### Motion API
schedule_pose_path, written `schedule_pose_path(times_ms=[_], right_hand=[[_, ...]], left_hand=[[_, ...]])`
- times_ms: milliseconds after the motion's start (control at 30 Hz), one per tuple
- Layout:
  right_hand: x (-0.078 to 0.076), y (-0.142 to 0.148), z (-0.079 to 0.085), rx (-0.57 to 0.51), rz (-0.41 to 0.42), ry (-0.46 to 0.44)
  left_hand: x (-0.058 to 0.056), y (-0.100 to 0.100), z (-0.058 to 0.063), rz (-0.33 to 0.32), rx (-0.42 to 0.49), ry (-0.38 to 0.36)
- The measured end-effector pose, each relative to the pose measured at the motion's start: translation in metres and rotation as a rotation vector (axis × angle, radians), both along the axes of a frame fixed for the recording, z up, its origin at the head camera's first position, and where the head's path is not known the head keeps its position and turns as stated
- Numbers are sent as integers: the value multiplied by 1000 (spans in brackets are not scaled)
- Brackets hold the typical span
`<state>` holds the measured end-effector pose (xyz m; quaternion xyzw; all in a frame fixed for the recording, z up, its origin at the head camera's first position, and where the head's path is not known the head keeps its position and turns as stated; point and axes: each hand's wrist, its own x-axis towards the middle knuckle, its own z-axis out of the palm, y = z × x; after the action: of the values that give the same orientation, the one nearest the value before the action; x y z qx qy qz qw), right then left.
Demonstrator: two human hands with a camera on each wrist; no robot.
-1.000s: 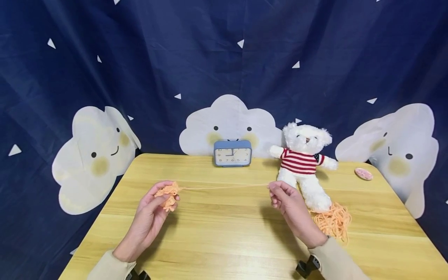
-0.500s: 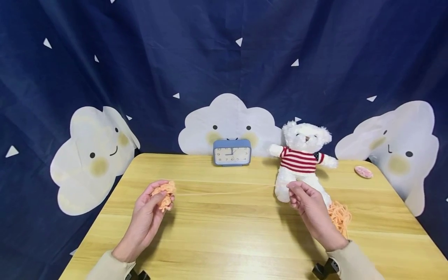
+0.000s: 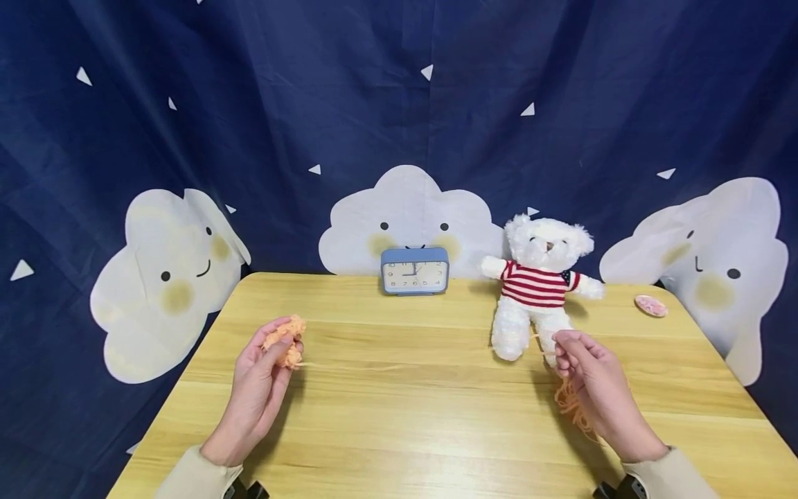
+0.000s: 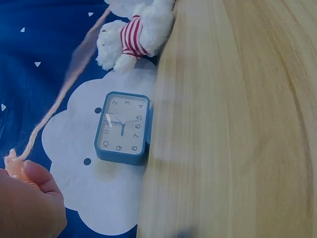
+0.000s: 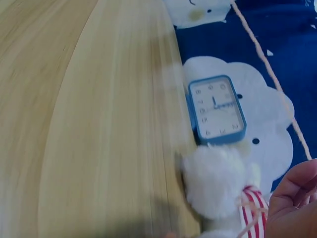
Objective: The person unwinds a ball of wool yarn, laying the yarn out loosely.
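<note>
My left hand [image 3: 257,391] holds a small wound bundle of orange yarn [image 3: 290,334] over the table's left side, with the thumb pressed on it. From the bundle a strand of yarn [image 4: 59,96] stretches across to my right hand [image 3: 601,395], whose thumb and fingertips pinch it. In the right wrist view the strand [image 5: 270,69] rises from these fingertips. Behind the right hand lies a loose yarn pile [image 3: 569,403], partly hidden by that hand. A white teddy bear [image 3: 533,287] in a red-striped shirt is just beyond, its leg overlapped by the fingertips.
A blue alarm clock [image 3: 414,272] stands at the back middle of the wooden table [image 3: 436,430]. Near the back right corner lies a small pink oval object [image 3: 651,305]. A dark blue curtain [image 3: 349,83] with white clouds hangs behind the table.
My right hand has moved right and slightly nearer, drawing out a longer stretch of yarn and covering more of the pile. The left hand has shifted slightly left with the bundle.
</note>
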<state>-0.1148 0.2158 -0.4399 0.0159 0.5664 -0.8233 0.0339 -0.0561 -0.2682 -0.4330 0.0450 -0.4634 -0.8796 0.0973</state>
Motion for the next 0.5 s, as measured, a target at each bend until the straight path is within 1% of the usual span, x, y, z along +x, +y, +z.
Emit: schedule_pose_path(times_ms=[233,367,500], right_hand=[[5,32,-10,-88,-9,23],[7,51,-17,-105,-20,25],[9,67,-22,-114,-8,15]], left_hand=[[0,-2,1,14,11,-12],[1,-3,2,27,-8,-29],[0,-4,1,32,-21,-52]])
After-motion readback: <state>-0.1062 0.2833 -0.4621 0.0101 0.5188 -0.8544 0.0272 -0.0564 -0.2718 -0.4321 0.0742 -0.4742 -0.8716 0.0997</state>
